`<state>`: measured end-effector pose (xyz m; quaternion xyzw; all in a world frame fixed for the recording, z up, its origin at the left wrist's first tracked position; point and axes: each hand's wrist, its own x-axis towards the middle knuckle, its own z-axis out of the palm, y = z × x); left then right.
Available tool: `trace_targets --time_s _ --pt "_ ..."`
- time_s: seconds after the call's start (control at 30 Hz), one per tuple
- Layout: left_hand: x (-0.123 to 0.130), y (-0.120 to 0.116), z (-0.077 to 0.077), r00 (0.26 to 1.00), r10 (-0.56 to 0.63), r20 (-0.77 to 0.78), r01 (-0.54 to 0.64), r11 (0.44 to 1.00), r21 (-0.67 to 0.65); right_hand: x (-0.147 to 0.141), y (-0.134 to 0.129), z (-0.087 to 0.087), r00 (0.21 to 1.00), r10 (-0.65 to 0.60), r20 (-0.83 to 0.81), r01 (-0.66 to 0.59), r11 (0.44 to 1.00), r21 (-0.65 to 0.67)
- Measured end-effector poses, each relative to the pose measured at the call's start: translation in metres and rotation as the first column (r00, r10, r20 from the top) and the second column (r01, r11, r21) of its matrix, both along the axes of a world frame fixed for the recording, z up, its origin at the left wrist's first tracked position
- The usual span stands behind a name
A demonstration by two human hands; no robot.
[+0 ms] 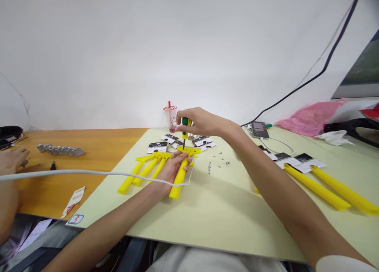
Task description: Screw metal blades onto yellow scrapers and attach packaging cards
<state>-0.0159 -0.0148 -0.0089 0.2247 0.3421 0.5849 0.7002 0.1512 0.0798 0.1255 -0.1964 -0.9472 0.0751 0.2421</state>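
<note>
My left hand (173, 169) is wrapped round a yellow scraper-like tool (178, 181), with its wide head pointing away from me. From above, my right hand (198, 122) grips the green and yellow handle of a screwdriver (185, 130). The screwdriver stands upright with its tip down at the scraper's head; whether it sits in a screw is too small to tell. Left of my left hand, several more yellow scrapers (143, 171) lie side by side. Loose screws (209, 168) and other small metal parts (227, 163) are scattered to the right of the held scraper.
Black and white cards (157, 147) and a plastic cup (171, 120) stand behind my hands. Yellow handles (318, 187) lie at the right, near a phone (259, 130). A white cable (89, 172) crosses in front. Another person's hand (13, 159) is at the left, near metal cylinders (60, 150).
</note>
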Motion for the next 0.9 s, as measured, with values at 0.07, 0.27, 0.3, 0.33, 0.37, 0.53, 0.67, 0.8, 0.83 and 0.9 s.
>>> trace_targets --time_s 0.07,0.27,0.3,0.33,0.37,0.53,0.67,0.8,0.83,0.9 --pt "0.0 0.0 0.0 1.0 0.013 -0.002 -0.013 1.0 -0.008 0.002 0.0 -0.001 1.0 0.0 0.028 0.002 0.998 -0.064" --pt "-0.001 0.001 0.001 1.0 0.028 -0.009 -0.028 1.0 -0.013 0.003 0.002 0.002 1.0 0.021 0.022 -0.017 0.991 -0.134" --pt "0.0 0.001 0.001 1.0 0.017 -0.011 -0.017 1.0 -0.01 0.003 0.002 0.002 1.0 0.019 0.01 -0.018 0.995 -0.099" --pt "0.0 0.0 0.001 1.0 0.005 -0.013 -0.005 1.0 -0.008 0.002 0.002 0.002 1.0 0.017 0.003 -0.016 0.997 -0.069" --pt "0.0 0.0 0.002 1.0 -0.005 -0.012 0.005 1.0 -0.006 0.002 0.002 0.002 1.0 0.013 0.001 -0.013 0.999 -0.051" --pt "0.001 0.001 -0.002 1.0 0.02 -0.008 -0.02 1.0 -0.014 0.005 0.001 0.001 0.998 0.044 0.052 -0.035 0.986 -0.162" --pt "-0.002 0.003 -0.005 1.0 0.014 -0.003 -0.014 1.0 0.007 0.004 0.004 0.0 0.994 0.108 -0.02 -0.11 0.978 -0.176" --pt "-0.003 0.004 -0.007 0.999 -0.009 0.036 0.008 0.999 0.031 0.001 0.006 -0.001 0.994 0.077 -0.078 -0.087 0.986 -0.142" --pt "-0.003 0.004 -0.008 0.999 -0.019 0.044 0.017 0.999 0.037 0.0 0.006 -0.001 0.994 0.075 -0.082 -0.086 0.986 -0.143" --pt "-0.004 0.005 -0.009 0.998 -0.031 0.051 0.029 0.999 0.038 0.0 0.006 -0.001 0.994 0.076 -0.084 -0.087 0.988 -0.129"
